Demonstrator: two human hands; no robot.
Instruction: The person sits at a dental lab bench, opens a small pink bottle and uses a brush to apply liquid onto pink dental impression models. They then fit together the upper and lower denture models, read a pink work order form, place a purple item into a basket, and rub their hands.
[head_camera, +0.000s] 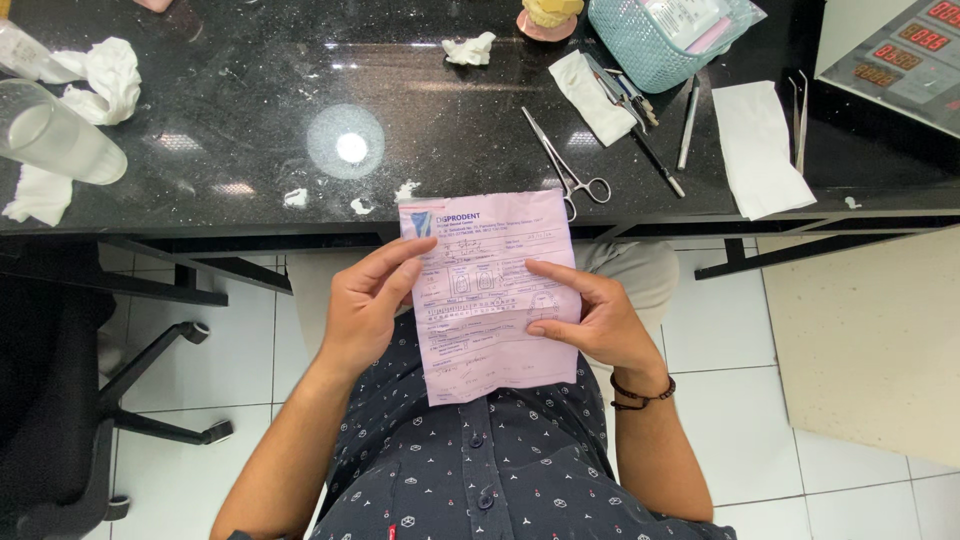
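Below the black counter's front edge, our left hand and right hand each pinch the pink printed form by its sides.

A single head-worn camera looks steeply down from above the person's own chest, close in. The dark patterned shirt fills the bottom centre of the frame, with both forearms rising toward the middle. The black worktop spans the upper part, its near edge crossing about mid-height; white floor tiles show at the lower left and right.

Plastic cup cut off left
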